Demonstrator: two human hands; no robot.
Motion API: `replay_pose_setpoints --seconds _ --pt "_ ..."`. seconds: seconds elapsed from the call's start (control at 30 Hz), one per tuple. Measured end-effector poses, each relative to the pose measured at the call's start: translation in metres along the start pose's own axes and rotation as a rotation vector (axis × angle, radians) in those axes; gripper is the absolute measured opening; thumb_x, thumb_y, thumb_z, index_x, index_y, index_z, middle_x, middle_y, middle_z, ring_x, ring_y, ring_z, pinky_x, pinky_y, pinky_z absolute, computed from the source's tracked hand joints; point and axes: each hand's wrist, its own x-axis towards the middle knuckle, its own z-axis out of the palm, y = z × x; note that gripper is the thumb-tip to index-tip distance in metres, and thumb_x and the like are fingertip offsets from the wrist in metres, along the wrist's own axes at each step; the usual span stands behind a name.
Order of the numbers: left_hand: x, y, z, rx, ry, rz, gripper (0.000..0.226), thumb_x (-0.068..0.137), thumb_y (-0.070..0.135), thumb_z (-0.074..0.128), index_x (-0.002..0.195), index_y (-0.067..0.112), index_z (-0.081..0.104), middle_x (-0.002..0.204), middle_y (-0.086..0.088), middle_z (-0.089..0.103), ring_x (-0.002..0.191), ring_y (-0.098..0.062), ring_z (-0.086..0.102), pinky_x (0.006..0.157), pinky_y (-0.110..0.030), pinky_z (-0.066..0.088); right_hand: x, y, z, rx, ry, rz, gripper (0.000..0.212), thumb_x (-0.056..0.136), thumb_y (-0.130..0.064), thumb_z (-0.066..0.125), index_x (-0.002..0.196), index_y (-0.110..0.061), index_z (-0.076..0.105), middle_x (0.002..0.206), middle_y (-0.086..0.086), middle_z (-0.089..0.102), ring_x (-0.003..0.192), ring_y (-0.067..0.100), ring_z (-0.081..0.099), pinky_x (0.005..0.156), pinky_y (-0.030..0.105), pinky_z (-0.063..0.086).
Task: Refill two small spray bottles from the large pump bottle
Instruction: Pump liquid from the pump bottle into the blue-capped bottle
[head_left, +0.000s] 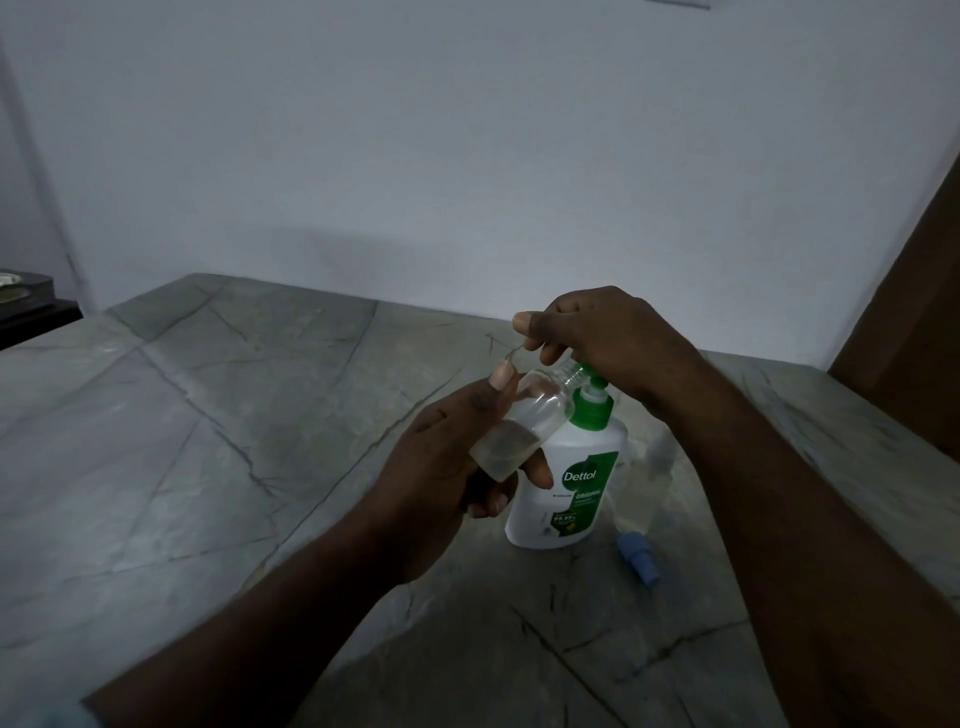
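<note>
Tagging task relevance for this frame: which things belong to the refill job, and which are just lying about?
In the job:
- left hand holding the small clear bottle, tilted to the nozzle
- right hand curled over the pump head
- Dettol pump bottle
- second small bottle
- blue spray cap, lying on the counter

Lying about:
- dark object, far left
</note>
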Motion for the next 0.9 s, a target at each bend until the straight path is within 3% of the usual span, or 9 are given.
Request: replay_pose_setpoints --seconds 0.33,0.5,0.77,0.83,0.9 --pt "0.0015 -0.0025 -0.0041 -0.038 0.007 -0.019 0.053 0.084 0.068 0.055 0.107 0.026 0.077 0.072 -0.014 0.067 0.051 -0.015 0.047 0.044 -0.023 0.033 0.0045 0.0042 0.0071 -0.040 -0.043 0.030 0.036 0.093 -0.053 0.063 0.091 -0.020 0.077 0.089 -0.006 0.073 0.085 0.013 0.064 0.080 0.035 0.048" --pt "0.0022 -0.0054 -0.0050 -0.026 0.021 -0.036 0.053 0.094 0.065 0.050 0.113 0.022 0.075 0.073 -0.015 0.066 0.053 -0.017 0.047 0.045 -0.023 0.034 0.0052 0.0071 0.0075 -0.015 -0.029 0.036 0.036 0.092 -0.055 0.064 0.091 -0.021 0.077 0.087 -0.007 0.073 0.084 0.011 0.065 0.073 0.030 0.047" --pt "0.0021 -0.0032 -0.0032 -0.048 -0.029 -0.044 0.058 0.084 0.069 0.053 0.119 0.028 0.073 0.076 -0.015 0.066 0.052 -0.016 0.045 0.046 -0.024 0.033 0.0027 0.0079 0.0013 -0.025 0.194 -0.097 0.037 0.085 -0.062 0.069 0.081 -0.025 0.073 0.075 -0.010 0.073 0.066 0.001 0.065 0.052 0.017 0.042" --pt "0.0028 -0.0041 -0.0035 -0.041 -0.024 -0.042 0.056 0.087 0.066 0.050 0.121 0.026 0.072 0.077 -0.016 0.066 0.052 -0.016 0.045 0.046 -0.024 0.032 0.0026 0.0066 0.0015 0.005 0.150 -0.078 0.034 0.087 -0.058 0.068 0.082 -0.025 0.075 0.075 -0.011 0.073 0.066 -0.002 0.064 0.052 0.013 0.041" --pt "0.0027 -0.0046 -0.0038 -0.036 -0.028 -0.031 0.059 0.089 0.064 0.049 0.125 0.022 0.069 0.079 -0.017 0.066 0.052 -0.016 0.044 0.047 -0.026 0.031 0.0026 0.0049 0.0012 0.049 0.075 -0.033 0.033 0.090 -0.055 0.067 0.084 -0.024 0.077 0.076 -0.010 0.074 0.060 -0.002 0.062 0.059 0.018 0.041"
